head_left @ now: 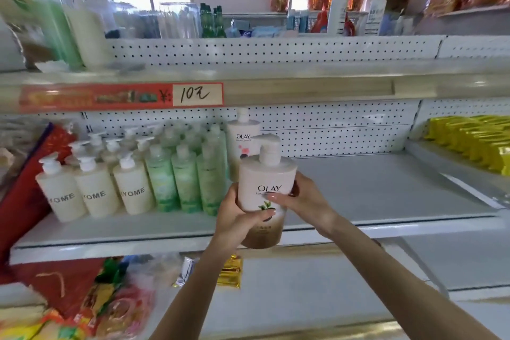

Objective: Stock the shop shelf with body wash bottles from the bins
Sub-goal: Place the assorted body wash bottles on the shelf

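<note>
Got the Olay bottle (265, 174) upright, left hand (236, 219) fingers curled round its lower half, right hand (307, 199) wrapped over the label. Hovering at the shelf (386, 188) front edge, second Olay bottle (242, 141) just beyond the fingers. Probably lining up the same row, labels out.

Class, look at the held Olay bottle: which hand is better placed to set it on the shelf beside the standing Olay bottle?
Probably the right hand: it grips the held Olay bottle on the side facing the bare shelf, while the left hand sits nearest the green bottles.
</note>
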A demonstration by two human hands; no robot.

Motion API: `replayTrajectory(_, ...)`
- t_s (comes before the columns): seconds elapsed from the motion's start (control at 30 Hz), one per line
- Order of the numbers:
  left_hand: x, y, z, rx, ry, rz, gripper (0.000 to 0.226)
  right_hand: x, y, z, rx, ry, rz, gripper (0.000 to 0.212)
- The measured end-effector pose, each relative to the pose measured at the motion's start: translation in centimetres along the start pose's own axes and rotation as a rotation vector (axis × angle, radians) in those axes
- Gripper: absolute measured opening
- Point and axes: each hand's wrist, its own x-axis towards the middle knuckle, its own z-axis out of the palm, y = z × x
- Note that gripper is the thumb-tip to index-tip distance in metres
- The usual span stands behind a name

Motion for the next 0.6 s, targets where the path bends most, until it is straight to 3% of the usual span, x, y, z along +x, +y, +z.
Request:
replayTrajectory(0.3,4.1,-2.6,-0.3,0.013,0.155,-0.048,0.077,6.3,2.3,0.7,0.004,-0.076,-0.017,0.058)
replayTrajectory(0.6,5.3,-4.3,-0.3,0.143,0.228,0.026,0.061,9.1,4.2,1.0,0.007,-0.077,-0.012,0.05)
